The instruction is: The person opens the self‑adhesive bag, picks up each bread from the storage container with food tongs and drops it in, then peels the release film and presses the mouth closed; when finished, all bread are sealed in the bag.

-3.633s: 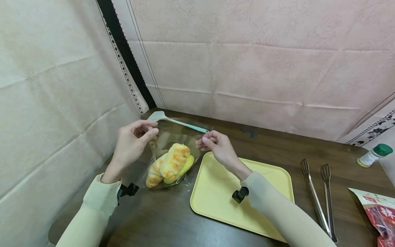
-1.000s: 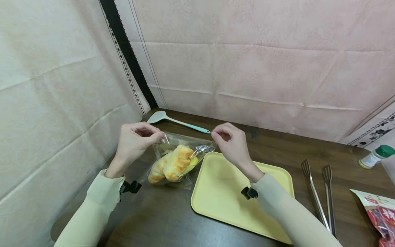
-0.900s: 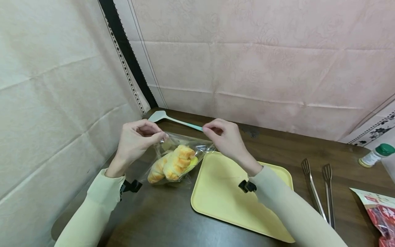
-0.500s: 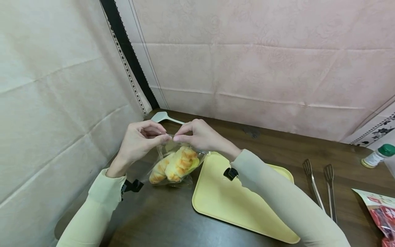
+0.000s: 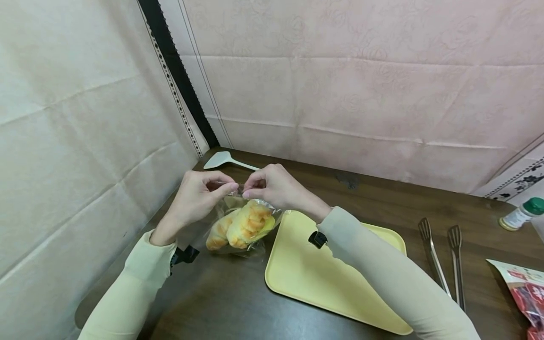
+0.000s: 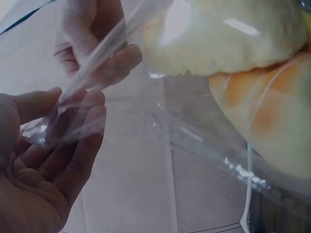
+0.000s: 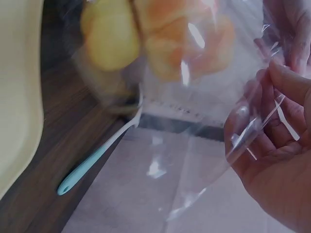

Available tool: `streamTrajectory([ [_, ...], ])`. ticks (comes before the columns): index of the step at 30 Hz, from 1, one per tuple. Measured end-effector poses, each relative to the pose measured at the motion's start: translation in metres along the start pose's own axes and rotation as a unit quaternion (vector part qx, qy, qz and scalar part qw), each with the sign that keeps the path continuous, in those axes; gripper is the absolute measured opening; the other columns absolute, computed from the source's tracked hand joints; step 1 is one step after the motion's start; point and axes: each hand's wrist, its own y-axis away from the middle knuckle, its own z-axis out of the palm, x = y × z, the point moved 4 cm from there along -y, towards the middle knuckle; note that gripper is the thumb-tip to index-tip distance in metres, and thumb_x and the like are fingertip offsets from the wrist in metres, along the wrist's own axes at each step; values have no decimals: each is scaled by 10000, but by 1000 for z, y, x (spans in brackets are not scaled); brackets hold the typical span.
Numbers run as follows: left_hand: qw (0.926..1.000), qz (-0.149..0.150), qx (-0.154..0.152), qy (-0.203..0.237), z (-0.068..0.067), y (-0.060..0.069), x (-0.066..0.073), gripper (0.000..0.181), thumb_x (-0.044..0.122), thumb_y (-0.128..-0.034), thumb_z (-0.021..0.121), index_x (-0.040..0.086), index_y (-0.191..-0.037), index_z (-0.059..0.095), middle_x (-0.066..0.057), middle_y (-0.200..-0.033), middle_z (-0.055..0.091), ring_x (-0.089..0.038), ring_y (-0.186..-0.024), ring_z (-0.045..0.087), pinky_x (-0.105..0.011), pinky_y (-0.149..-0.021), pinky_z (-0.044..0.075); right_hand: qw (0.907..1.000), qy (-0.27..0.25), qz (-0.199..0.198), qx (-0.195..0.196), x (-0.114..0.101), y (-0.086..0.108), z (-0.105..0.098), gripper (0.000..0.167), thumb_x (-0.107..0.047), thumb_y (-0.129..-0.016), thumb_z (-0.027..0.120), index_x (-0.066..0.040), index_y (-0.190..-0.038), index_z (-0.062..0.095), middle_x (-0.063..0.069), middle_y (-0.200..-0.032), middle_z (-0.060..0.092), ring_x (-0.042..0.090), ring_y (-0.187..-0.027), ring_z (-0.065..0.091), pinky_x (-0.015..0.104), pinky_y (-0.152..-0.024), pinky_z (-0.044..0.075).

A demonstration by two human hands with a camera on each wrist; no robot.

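Note:
A clear plastic bag (image 7: 160,170) holds several bread rolls (image 5: 246,225), golden-brown on top, with a yellow piece (image 7: 111,36) among them. My left hand (image 5: 199,194) pinches the bag's upper edge between thumb and fingers; the left wrist view shows the film folded in that grip. Close beside it, my right hand (image 5: 278,189) pinches the same edge, its thumb and forefinger on the film in the right wrist view. Both hands are almost touching above the bread. The bag hangs just left of the yellow tray (image 5: 323,288), its right side by the tray's corner.
Behind the hands lies a pale spatula (image 5: 221,159) with a turquoise handle. Metal tongs (image 5: 456,264) lie right of the tray. A green-capped bottle (image 5: 522,215) and a red-and-white packet (image 5: 527,295) are at the far right of the wooden table (image 5: 204,302).
My right hand let go of the bag's right side, moved left and took its upper edge near my left hand. The bag's mouth is gathered narrower. Over the last half second little moved.

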Motion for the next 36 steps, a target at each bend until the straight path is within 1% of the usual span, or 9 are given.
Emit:
streamTrajectory([
  [3, 10000, -75, -20, 12, 0, 1, -1, 84, 125, -995, 797, 103, -926, 839, -48, -800, 822, -26, -595, 608, -170, -541, 421, 9997, 58, 257, 12, 9, 4, -2, 67, -200, -971, 838, -154, -924, 852, -37, -869, 811, 60, -763, 603, 229, -688, 493],
  [8, 9999, -113, -16, -3, 0, 3, -2, 84, 122, -1008, 777, 104, -944, 828, -54, -826, 830, -25, -574, 550, -197, -512, 341, 9983, 27, 579, 10, 26, 13, -3, 62, -215, -949, 863, -167, -913, 851, -43, -846, 796, 75, -757, 606, 245, -695, 499],
  [14, 9998, -146, 103, 13, -3, 4, -4, 78, 114, -1011, 770, 86, -959, 822, -72, -840, 831, -36, -658, 684, -185, -567, 435, 9969, -92, 787, 22, 47, 25, -3, 67, -227, -950, 861, -176, -910, 843, -30, -838, 788, 93, -720, 571, 268, -669, 471],
  [18, 9995, -275, 163, 51, -4, 5, -8, 77, 117, -1012, 771, 83, -969, 825, -81, -845, 836, 9, -681, 711, -175, -589, 470, 9958, -177, 899, 36, 59, 34, -5, 71, -230, -960, 850, -170, -923, 842, -24, -903, 819, 97, -743, 605, 273, -687, 486],
  [23, 9989, -400, 196, 138, -5, 6, -11, 80, 109, -1017, 765, 82, -980, 831, -95, -866, 842, 37, -697, 722, -166, -603, 510, 9943, -382, 987, 108, 71, 45, -7, 67, -216, -969, 839, -155, -942, 841, 21, -914, 824, 89, -738, 598, 259, -692, 480],
  [28, 9982, -490, 236, 236, -6, 8, -13, 82, 109, -1017, 764, 89, -971, 829, -95, -871, 842, 3, -702, 734, -160, -633, 539, 9913, -731, 1080, 167, 75, 53, -7, 64, -184, -986, 818, -125, -973, 839, 61, -862, 800, 101, -724, 582, 241, -661, 462],
  [31, 9981, -515, 278, 215, -7, 9, -16, 82, 110, -1018, 763, 94, -970, 827, -87, -863, 841, -47, -694, 743, -161, -628, 534, 9896, -886, 1113, 190, 74, 58, -7, 89, -165, -992, 807, -85, -1013, 837, 47, -869, 807, 163, -769, 673, 256, -689, 523],
  [33, 9980, -516, 307, 213, -7, 10, -17, 82, 105, -1021, 759, 92, -973, 824, -85, -862, 841, -73, -695, 752, -161, -627, 536, 9883, -968, 1161, 222, 73, 60, -7, 105, -154, -1000, 795, -68, -1045, 836, 67, -898, 822, 176, -790, 713, 309, -721, 577],
  [36, 9981, -460, 317, 261, -8, 11, -20, 83, 92, -1026, 748, 76, -982, 816, -94, -870, 842, -87, -706, 764, -162, -637, 553, 9880, -935, 1170, 369, 70, 63, -7, 115, -147, -1005, 785, -61, -1064, 836, 95, -924, 833, 192, -775, 727, 325, -706, 582],
])
